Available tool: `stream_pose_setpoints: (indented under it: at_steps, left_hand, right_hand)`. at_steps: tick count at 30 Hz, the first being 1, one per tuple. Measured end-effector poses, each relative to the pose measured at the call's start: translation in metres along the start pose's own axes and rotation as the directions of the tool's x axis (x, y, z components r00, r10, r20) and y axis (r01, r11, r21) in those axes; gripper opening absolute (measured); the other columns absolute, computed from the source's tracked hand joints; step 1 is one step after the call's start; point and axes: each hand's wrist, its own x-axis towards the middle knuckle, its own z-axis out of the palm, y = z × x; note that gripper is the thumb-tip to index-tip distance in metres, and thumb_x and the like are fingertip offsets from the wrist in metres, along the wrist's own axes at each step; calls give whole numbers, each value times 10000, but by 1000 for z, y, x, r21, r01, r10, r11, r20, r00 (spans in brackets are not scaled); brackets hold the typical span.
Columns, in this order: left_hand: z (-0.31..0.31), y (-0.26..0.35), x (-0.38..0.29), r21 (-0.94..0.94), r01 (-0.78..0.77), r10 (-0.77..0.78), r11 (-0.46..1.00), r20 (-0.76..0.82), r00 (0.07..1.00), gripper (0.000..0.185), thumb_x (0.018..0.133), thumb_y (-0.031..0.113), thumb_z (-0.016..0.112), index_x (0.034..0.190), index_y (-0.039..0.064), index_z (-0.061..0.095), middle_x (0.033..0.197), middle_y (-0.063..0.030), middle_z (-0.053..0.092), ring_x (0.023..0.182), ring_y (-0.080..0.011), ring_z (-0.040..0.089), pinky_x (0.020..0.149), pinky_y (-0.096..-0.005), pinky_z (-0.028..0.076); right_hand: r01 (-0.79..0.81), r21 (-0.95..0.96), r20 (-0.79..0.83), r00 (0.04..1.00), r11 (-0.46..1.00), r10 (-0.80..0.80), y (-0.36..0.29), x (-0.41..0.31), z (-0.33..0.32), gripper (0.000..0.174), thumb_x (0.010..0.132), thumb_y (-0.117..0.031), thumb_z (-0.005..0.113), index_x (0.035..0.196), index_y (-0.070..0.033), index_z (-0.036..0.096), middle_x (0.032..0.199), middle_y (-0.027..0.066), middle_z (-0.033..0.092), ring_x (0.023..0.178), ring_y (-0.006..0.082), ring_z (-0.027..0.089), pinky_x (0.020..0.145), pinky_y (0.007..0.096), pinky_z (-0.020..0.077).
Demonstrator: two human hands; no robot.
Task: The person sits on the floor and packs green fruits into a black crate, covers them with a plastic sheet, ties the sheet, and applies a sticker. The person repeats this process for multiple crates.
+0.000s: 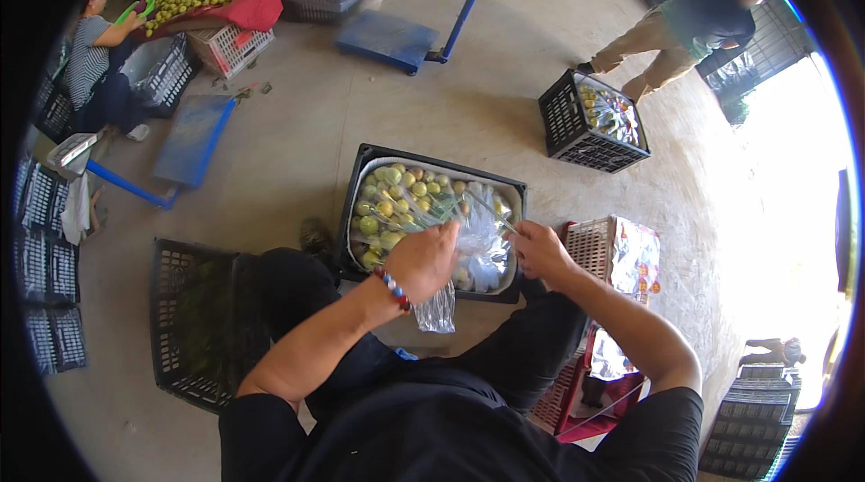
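Note:
Between my knees stands a black plastic crate (347, 218) lined with pale material. Round yellow-green fruits (385, 208) fill it, under a clear plastic bag (481, 228) whose film is bunched over the right half. My left hand (426, 255), with a beaded bracelet at the wrist, is closed on the gathered plastic. A loose tail of film (436, 310) hangs below that hand over the crate's near edge. My right hand (540, 252) pinches one end of a thin, pale strip (492, 209) by the crate's right side. The strip slants up and left across the bag.
Left of my leg sits a black crate (196, 326) with dark green contents. Packaging covers a pinkish crate (589, 249) at right. Beyond are another fruit-filled crate (595, 120), a standing person (703, 19), blue platform scales (388, 39), and a seated person (94, 56) beside a fruit-covered table.

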Motion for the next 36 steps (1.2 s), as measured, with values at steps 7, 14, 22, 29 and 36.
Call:
stream_pose_setpoints:
  at_steps: [7,14,22,29,36]
  left_hand:
    - [-3,33,-28,-230,41,-75,972,-141,987,278,957,185,755,1117,-16,649,893,-255,742,834,-460,717,741,-487,572]
    - [3,-17,-38,-767,506,-395,395,356,847,591,1134,517,494,1059,-16,738,943,-114,786,868,-193,769,826,-357,619]
    - [89,-14,4,-461,493,308,-738,420,854,722,1118,610,432,1401,-41,561,1330,-223,685,1241,-361,666,1137,-523,477]
    - [90,41,17,-742,178,-357,-646,500,789,121,1108,160,574,1129,48,614,982,-76,646,858,-183,639,772,-356,544]
    - [57,55,0,-888,305,-370,-345,427,825,128,1050,140,654,1088,18,656,866,-31,638,724,-114,593,644,-281,461]
  right_hand:
    - [446,-109,335,858,888,-390,-19,-30,35,557,828,-127,860,1359,-52,708,732,-53,503,709,44,493,652,251,444]
    - [583,-201,224,810,787,-542,-7,-12,34,229,826,-10,697,1043,-3,770,731,72,669,691,91,580,663,311,509]
    - [737,-365,368,676,569,-639,-21,-37,39,274,860,-68,716,1123,-47,790,874,217,742,792,337,747,758,400,582]
    - [737,-434,427,675,518,-602,-80,-60,-30,262,1053,-182,629,1264,-75,741,1101,182,776,1043,403,727,898,454,574]
    - [634,-722,575,772,275,-269,-109,-34,-16,254,1054,-258,597,1197,-154,779,1069,138,789,995,376,740,866,505,567]
